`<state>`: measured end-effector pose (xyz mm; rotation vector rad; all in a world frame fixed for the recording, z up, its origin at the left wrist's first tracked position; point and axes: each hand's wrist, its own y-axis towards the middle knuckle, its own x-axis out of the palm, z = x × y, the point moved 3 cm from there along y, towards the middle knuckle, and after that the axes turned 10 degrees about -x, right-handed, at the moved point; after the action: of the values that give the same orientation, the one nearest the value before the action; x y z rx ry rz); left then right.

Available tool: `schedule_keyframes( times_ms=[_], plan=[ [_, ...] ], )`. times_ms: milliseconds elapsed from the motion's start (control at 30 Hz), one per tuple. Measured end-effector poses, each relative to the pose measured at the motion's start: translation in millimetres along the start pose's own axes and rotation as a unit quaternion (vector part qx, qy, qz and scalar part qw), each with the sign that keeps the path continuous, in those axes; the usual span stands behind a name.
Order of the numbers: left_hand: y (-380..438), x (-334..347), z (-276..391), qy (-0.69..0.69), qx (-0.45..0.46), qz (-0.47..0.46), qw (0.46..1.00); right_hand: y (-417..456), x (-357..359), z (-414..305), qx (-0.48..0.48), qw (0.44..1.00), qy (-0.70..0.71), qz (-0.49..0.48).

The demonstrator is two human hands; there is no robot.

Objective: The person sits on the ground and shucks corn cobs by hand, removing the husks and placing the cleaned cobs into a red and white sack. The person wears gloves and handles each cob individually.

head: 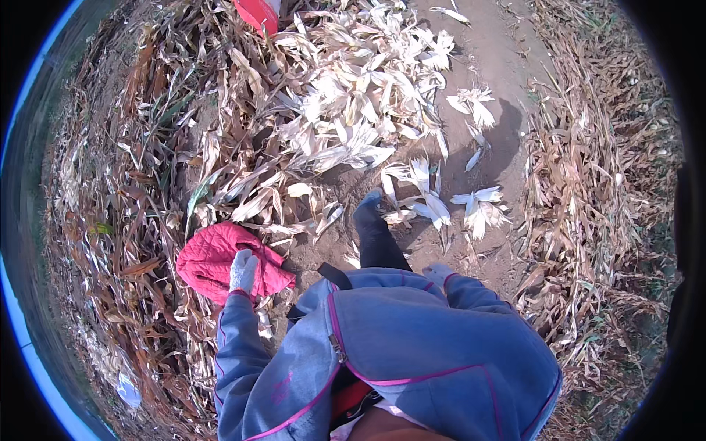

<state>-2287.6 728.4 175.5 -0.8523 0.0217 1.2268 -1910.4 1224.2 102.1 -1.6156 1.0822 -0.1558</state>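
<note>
My left hand (242,270), in a pale knit glove, is closed on a red quilted cloth (207,259). The cloth hangs or lies bunched over dry corn stalks on my left; whether it touches the ground I cannot tell. My right hand (437,273), also in a pale glove, is low beside my body at the front of my jacket (430,325). Its fingers are mostly hidden, so I cannot see whether it holds anything. Loose corn husks (427,198) lie on the soil just beyond my dark-clad foot (372,215).
A large heap of pale corn husks (358,93) lies ahead. Flattened dry corn stalks (149,182) cover the left side, and another row of stalks (584,209) runs along the right. A red-and-white object, perhaps a bag (259,16), is at the top edge. Bare soil (491,49) runs between.
</note>
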Motion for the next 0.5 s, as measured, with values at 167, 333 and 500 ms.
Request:
schedule_keyframes(
  times_ms=[167,333,500],
  plan=[
    [51.5,49.0,-24.4,0.085,-0.162,-0.022,0.983,100.3,-137.3,10.1,-0.074,0.978,0.068,0.180],
    [102.9,93.2,61.0,0.106,-0.238,-0.049,0.964,116.2,-304.7,-10.1,-0.044,0.919,0.282,0.271],
    [225.3,114.7,213.9,0.041,-0.132,0.014,0.990,157.1,-353.1,42.5,-0.029,0.838,0.432,0.333]
  ],
)
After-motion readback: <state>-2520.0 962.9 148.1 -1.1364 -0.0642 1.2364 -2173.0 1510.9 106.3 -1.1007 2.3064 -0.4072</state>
